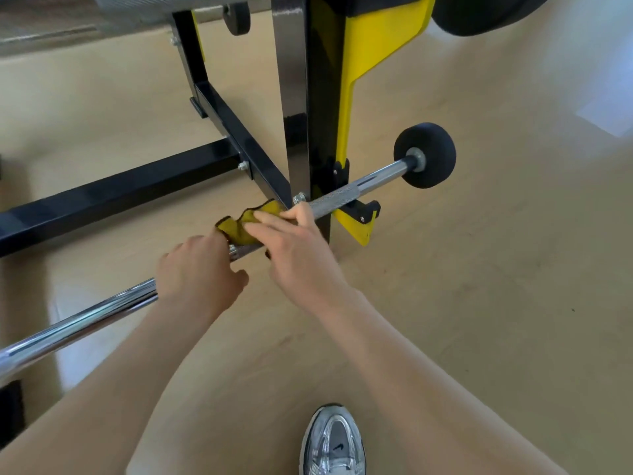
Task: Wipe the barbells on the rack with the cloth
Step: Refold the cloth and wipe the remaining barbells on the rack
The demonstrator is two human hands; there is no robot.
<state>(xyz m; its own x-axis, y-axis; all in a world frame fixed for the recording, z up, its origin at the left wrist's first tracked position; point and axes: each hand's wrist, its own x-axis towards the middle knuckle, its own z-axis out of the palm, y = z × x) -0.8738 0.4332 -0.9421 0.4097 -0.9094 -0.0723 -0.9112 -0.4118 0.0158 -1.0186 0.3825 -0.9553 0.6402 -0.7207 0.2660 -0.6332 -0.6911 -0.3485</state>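
The black and yellow rack (318,97) carries the barbell (346,192) low in a yellow hook at its right post. A small black plate (424,155) sits on the bar's right end. The left hand (198,272) has its fingers curled around the bar, touching the cloth's left edge. The right hand (298,255) lays nearly straight fingers on the yellow cloth (239,228), pressing it on the bar just left of the post

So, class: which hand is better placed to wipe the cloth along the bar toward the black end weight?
Right hand: its fingers lie on the yellow cloth over the barbell, nearer that weight; the left hand is farther away.
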